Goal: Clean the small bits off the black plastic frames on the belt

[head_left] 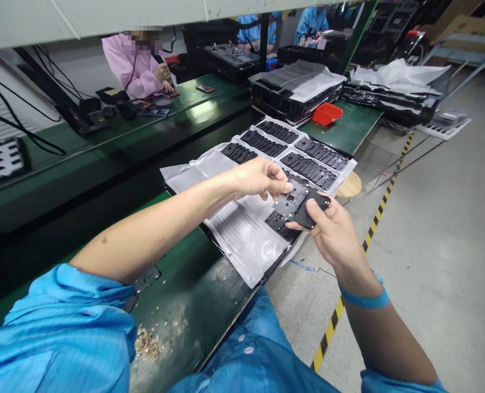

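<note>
Hands together above the paper-lined tray (248, 243), and here is the piece that matters: a dark flat panel (290, 206), held over the right-hand part of that tray, clear of the surface. The right hand (335, 228) has it firmly, thumb pressed across the glossy black end, fingers tucked beneath. Over on the panel's other end, the left hand (261, 177) comes in from above, thumb and forefinger nearly meeting against its edge; whether they pinch the panel itself or some tiny bit on it, I cannot tell. A blue wristband (365, 297) circles the right wrist, in front of the tray.

Look at the tray itself: rows of black parts (310, 170) fill its far and right sections, packed close side by side, while the near left portion shows pale, ribbed lining. A red bin (327, 114) sits just beyond the tray, right beside a stack of trays (275, 101) topped with pale sheets. Past the tray to the left, a co-worker in pink (121, 63) sits with both hands near small items on the far worktop. On the near side of the tray, pale crumbs (147, 345) lie scattered over the green bench (185, 289). Right of the tray, striped floor tape (379, 215) runs along the floor.
</note>
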Action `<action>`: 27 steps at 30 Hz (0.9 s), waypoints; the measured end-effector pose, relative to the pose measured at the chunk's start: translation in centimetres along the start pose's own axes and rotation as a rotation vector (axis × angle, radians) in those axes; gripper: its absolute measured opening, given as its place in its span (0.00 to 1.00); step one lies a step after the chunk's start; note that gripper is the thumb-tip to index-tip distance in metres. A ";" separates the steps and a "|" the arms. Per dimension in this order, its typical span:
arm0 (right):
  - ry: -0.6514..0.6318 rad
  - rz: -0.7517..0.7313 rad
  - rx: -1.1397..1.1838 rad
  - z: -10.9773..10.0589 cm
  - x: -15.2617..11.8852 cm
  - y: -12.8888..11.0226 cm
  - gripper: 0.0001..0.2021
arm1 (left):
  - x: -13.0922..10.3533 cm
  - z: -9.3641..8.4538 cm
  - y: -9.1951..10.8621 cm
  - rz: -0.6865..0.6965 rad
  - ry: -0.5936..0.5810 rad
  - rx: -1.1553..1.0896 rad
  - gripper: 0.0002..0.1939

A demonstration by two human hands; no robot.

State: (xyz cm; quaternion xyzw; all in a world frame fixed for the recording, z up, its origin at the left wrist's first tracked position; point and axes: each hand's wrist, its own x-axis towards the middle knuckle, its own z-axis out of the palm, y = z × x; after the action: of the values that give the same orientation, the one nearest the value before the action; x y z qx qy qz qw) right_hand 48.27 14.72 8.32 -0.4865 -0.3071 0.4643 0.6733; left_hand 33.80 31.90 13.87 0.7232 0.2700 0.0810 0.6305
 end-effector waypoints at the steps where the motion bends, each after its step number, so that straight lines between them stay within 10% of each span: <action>1: 0.002 0.016 0.008 -0.3 0.0 -0.1 0.17 | 0.1 -0.5 -0.2 -0.032 0.010 0.015 0.11; 13: -0.013 0.032 -0.210 0.0 0.5 0.9 0.26 | 0.6 -0.3 -1.6 -0.112 -0.070 0.049 0.07; 27: 0.337 -0.226 -0.562 -0.4 -0.1 -0.2 0.21 | 1.0 -0.9 -1.9 -0.201 -0.074 0.174 0.12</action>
State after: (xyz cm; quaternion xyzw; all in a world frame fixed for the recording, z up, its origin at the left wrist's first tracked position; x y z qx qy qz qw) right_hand 48.67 14.40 8.40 -0.6856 -0.3595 0.1974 0.6015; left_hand 33.71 33.34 12.03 0.7469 0.3239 -0.0330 0.5798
